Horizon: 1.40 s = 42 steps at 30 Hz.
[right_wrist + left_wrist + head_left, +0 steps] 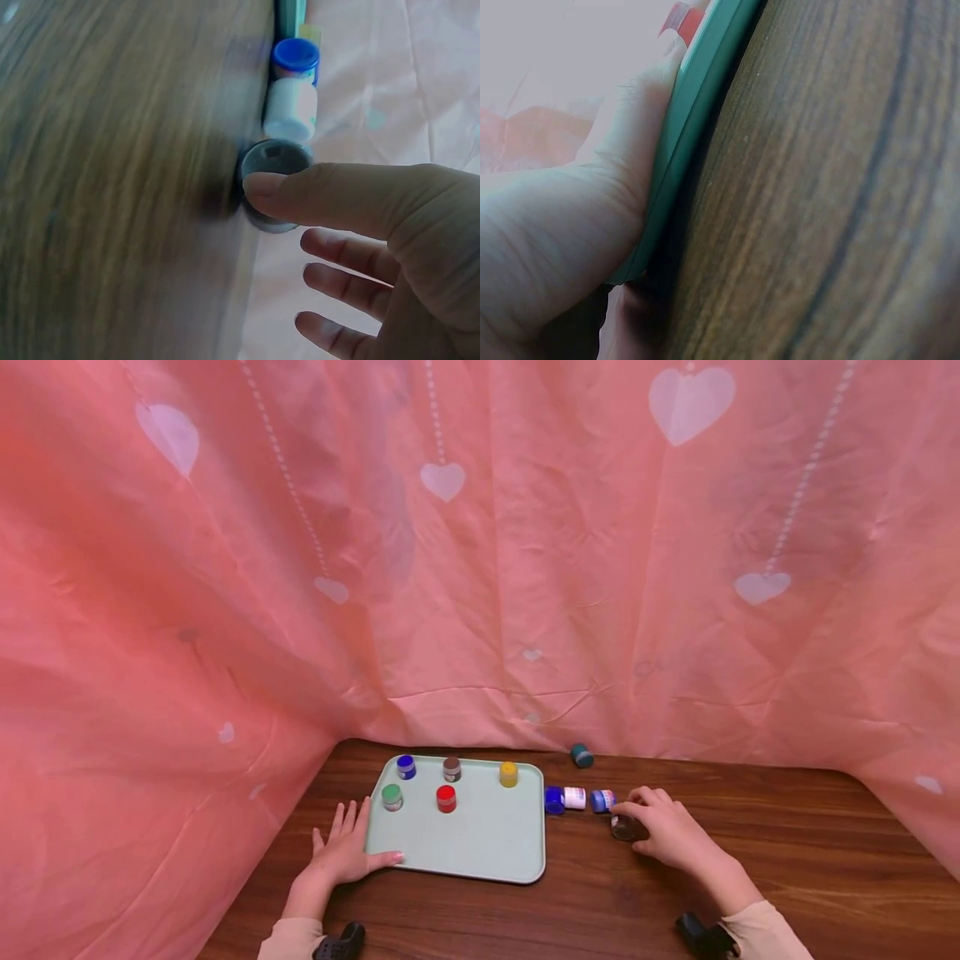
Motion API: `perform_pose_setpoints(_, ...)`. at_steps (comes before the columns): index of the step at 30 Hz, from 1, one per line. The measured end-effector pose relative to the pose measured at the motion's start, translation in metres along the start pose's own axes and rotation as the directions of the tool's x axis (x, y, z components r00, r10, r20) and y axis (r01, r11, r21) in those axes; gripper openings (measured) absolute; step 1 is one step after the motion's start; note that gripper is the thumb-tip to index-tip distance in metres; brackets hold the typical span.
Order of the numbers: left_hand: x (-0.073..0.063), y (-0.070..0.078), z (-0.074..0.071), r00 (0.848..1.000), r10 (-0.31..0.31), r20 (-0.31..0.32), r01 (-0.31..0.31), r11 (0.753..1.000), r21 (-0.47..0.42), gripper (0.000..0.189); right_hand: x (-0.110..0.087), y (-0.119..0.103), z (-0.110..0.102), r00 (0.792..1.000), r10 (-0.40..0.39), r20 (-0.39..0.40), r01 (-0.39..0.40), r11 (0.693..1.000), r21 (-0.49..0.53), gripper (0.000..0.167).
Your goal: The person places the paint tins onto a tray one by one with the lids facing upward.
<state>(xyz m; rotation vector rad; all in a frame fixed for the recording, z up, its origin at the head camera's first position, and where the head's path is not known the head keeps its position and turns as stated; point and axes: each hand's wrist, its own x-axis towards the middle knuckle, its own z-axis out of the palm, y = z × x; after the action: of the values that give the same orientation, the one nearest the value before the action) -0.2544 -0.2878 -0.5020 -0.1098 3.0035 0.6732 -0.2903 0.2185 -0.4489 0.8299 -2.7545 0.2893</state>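
Observation:
My left hand (341, 852) lies with fingers spread at the near left corner of a pale green tray (487, 843). Its thumb stretches along the tray's rim, as the left wrist view also shows. At the right, my right hand (667, 828) pinches a dark paint jar (274, 154) between thumb and fingers, low over the wooden table. Just beyond it lie a blue-labelled jar (602, 801), a white jar (574, 798) and a deep blue jar (554, 800) close to the tray's right edge.
The tray holds a blue jar (406, 767), a brown jar (452, 769), a yellow jar (508, 774), a green jar (392, 797) and a red jar (446, 798). A teal jar (582, 755) lies near a pink curtain (480, 635) behind the table (787, 835).

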Motion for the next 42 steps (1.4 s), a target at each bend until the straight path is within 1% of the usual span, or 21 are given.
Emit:
perform_pose_setpoints(2, 0.000, 0.000, 0.000, 1.000, 0.002, 0.001, -0.002, 1.000, -0.001, 0.132, -0.001, 0.002, 0.001, 1.000, 0.014, 0.022, -0.014, 1.000, 0.002, 0.054)
perform_pose_setpoints(5, 0.000, 0.001, 0.000, 1.000, 0.001, 0.004, -0.001, 1.000, -0.002, 0.132, -0.001, 0.006, 0.003, 0.999, 0.026, 0.026, -0.026, 1.000, 0.002, 0.056)
perform_pose_setpoints(9, -0.001, 0.001, 0.000, 1.000, 0.002, 0.001, -0.002, 1.000, -0.005, 0.132, -0.002, 0.010, 0.004, 0.999, 0.037, -0.003, -0.037, 0.999, -0.002, 0.051)
perform_pose_setpoints(13, -0.003, 0.003, -0.001, 1.000, 0.003, 0.005, -0.003, 1.000, -0.006, 0.132, -0.002, 0.011, 0.006, 0.999, 0.051, -0.012, -0.051, 0.999, -0.005, 0.046)
perform_pose_setpoints(18, -0.006, 0.005, -0.004, 1.000, 0.006, 0.013, -0.006, 1.000, -0.007, 0.131, -0.002, 0.011, 0.007, 0.996, 0.088, -0.027, -0.089, 0.996, -0.024, 0.040)
perform_pose_setpoints(20, -0.007, 0.005, -0.004, 1.000, 0.004, 0.018, -0.004, 1.000, -0.004, 0.132, -0.002, 0.011, 0.007, 0.994, 0.103, -0.031, -0.104, 0.994, -0.032, 0.040)
perform_pose_setpoints(22, -0.008, 0.006, -0.005, 1.000, 0.008, 0.013, -0.008, 1.000, -0.008, 0.132, -0.003, 0.012, 0.006, 0.994, 0.110, -0.023, -0.111, 0.993, -0.034, 0.045)
perform_pose_setpoints(24, -0.008, 0.005, -0.005, 1.000, 0.000, 0.020, 0.000, 1.000, 0.002, 0.133, -0.003, 0.012, 0.005, 0.995, 0.104, -0.002, -0.104, 0.994, -0.022, 0.050)
perform_pose_setpoints(27, -0.007, 0.005, -0.005, 1.000, -0.003, 0.019, 0.003, 1.000, -0.002, 0.132, -0.004, 0.011, 0.003, 0.997, 0.073, 0.030, -0.073, 0.997, 0.006, 0.056)
perform_pose_setpoints(29, -0.007, 0.006, -0.005, 1.000, -0.007, 0.027, 0.007, 1.000, 0.001, 0.132, -0.005, 0.011, 0.003, 0.998, 0.050, 0.027, -0.050, 0.999, 0.015, 0.056)
perform_pose_setpoints(33, -0.009, 0.008, -0.007, 1.000, -0.005, 0.028, 0.005, 1.000, -0.002, 0.130, -0.004, 0.011, 0.004, 0.999, 0.021, -0.030, -0.021, 1.000, 0.001, 0.051)
perform_pose_setpoints(36, -0.009, 0.008, -0.008, 1.000, -0.001, 0.023, 0.001, 1.000, -0.004, 0.128, -0.004, 0.012, 0.004, 0.998, 0.021, -0.064, -0.022, 1.000, -0.014, 0.043)
perform_pose_setpoints(38, -0.009, 0.008, -0.007, 1.000, 0.006, 0.014, -0.006, 1.000, -0.005, 0.127, -0.004, 0.012, 0.004, 0.998, 0.029, -0.064, -0.030, 0.999, -0.018, 0.040)
perform_pose_setpoints(42, -0.009, 0.007, -0.007, 1.000, 0.014, 0.008, -0.014, 1.000, -0.005, 0.128, -0.003, 0.012, 0.004, 0.998, 0.052, -0.033, -0.052, 0.999, -0.009, 0.036)
